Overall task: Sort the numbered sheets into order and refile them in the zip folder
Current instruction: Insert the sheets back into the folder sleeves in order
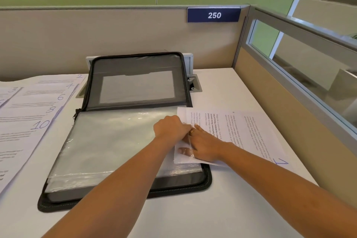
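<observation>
A dark zip folder (135,60) lies open on the desk, lid propped against the partition, clear plastic sleeves (108,141) stacked in its lower half. My left hand (171,128) pinches the right edge of the top sleeve. My right hand (204,146) holds a printed sheet marked 1 (251,133) at that opening, thumb under the plastic. The sheet's left end is inside the sleeve; the rest lies on the desk to the right. Sheets numbered 2, 4, 6, 8, 10 (34,110) are fanned out at the left, with a sheet marked 3 (7,92) beside them.
The white desk (193,212) is bounded by a beige partition (116,31) behind and a glazed side panel (289,67) on the right. A cable port (194,83) sits behind the folder's right corner. A blue sign reads 250 (214,15).
</observation>
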Tool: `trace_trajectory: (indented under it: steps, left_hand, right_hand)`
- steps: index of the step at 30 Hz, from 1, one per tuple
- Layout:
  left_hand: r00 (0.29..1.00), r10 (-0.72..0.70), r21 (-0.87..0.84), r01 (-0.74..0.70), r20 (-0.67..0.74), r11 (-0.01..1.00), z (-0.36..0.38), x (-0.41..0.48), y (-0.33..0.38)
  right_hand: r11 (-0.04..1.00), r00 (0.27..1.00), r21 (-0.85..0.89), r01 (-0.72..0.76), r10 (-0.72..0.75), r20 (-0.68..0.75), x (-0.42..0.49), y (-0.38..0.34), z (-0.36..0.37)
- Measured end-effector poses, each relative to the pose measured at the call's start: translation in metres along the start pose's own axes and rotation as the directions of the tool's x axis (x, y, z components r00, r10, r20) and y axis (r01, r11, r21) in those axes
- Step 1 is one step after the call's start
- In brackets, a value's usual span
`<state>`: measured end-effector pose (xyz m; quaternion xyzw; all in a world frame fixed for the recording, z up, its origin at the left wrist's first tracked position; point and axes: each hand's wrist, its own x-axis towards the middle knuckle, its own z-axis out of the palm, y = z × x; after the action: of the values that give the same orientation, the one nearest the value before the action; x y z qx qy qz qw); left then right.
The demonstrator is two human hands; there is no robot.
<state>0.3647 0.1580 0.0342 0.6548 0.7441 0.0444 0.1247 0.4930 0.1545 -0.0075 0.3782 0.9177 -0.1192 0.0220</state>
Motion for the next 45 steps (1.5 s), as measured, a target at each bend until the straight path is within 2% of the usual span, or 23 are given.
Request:
trace_trajectory:
  steps: [3,6,9,12,14,16,18,21,25,29,31,35,38,40,42,43,45]
  left_hand:
    - [0.999,0.039,0.082,-0.039,0.011,0.996,-0.002,0.003,0.002]
    - [0.996,0.093,0.082,-0.091,-0.014,0.992,-0.004,0.005,0.003]
    - [0.99,0.132,0.037,-0.131,-0.044,0.991,-0.007,0.008,0.003]
    - [0.988,0.152,0.032,-0.151,-0.031,0.988,-0.008,0.01,0.006]
    - [0.988,0.153,-0.038,-0.154,-0.032,0.987,-0.008,0.01,0.006]
    - [0.983,0.144,-0.17,-0.161,-0.111,0.972,-0.008,0.008,-0.001]
    - [0.961,0.111,-0.273,-0.181,-0.254,0.945,-0.007,0.005,-0.018]
    - [0.925,0.092,-0.298,-0.212,-0.37,0.931,0.004,-0.002,-0.057]
    - [0.94,0.236,-0.187,-0.285,-0.245,0.94,0.027,-0.009,-0.093]
    - [0.962,0.257,-0.096,-0.266,-0.095,0.959,0.035,-0.01,-0.098]
    - [0.964,0.258,-0.066,-0.262,-0.062,0.963,0.037,-0.01,-0.095]
    - [0.968,0.25,-0.03,-0.25,-0.025,0.968,0.036,-0.013,-0.094]
    - [0.968,0.252,0.024,-0.252,0.009,0.967,0.038,-0.016,-0.09]
    - [0.97,0.244,0.049,-0.244,0.013,0.969,0.04,-0.019,-0.087]
    - [0.969,0.248,0.062,-0.248,0.001,0.967,0.043,-0.021,-0.085]
    - [0.968,0.251,0.07,-0.25,0.0,0.966,0.044,-0.023,-0.084]
    - [0.97,0.243,0.072,-0.243,0.001,0.967,0.045,-0.022,-0.085]
  right_hand:
    - [0.998,0.998,-0.01,0.059,-0.059,0.0,-0.001,0.002,0.003]
    - [0.996,0.996,0.037,0.086,-0.087,0.015,0.001,0.005,0.001]
    - [0.991,0.999,0.124,0.042,-0.046,0.027,0.009,0.004,0.0]
    - [0.962,0.999,0.273,-0.006,0.015,-0.03,0.021,-0.004,0.001]
    - [0.953,0.999,0.3,-0.046,0.046,0.006,0.026,-0.009,0.0]
    - [0.937,0.999,0.349,-0.032,0.027,0.022,0.029,-0.008,-0.003]
    - [0.919,1.0,0.395,0.01,-0.014,0.008,0.024,0.001,-0.005]
    - [0.983,0.996,0.16,0.089,-0.092,0.009,0.008,0.019,-0.012]
    - [0.994,0.996,0.063,0.088,-0.09,0.027,-0.005,0.022,-0.006]
    - [0.999,0.999,0.012,0.033,-0.033,0.013,0.014,-0.004,0.005]
    - [0.996,0.999,0.078,0.042,-0.04,-0.031,0.022,-0.013,0.006]
    - [0.93,0.997,0.368,0.006,0.02,-0.069,0.016,-0.011,-0.003]
    - [0.94,0.984,0.337,-0.051,0.104,-0.142,-0.002,0.007,-0.005]
    - [0.928,0.961,0.345,-0.14,0.212,-0.178,-0.013,0.019,-0.005]
    - [0.896,0.889,0.355,-0.267,0.371,-0.269,-0.019,0.028,-0.007]
    - [0.856,0.822,0.373,-0.357,0.478,-0.311,-0.02,0.034,-0.008]
    - [0.7,0.643,0.453,-0.552,0.703,-0.304,-0.024,0.044,-0.012]
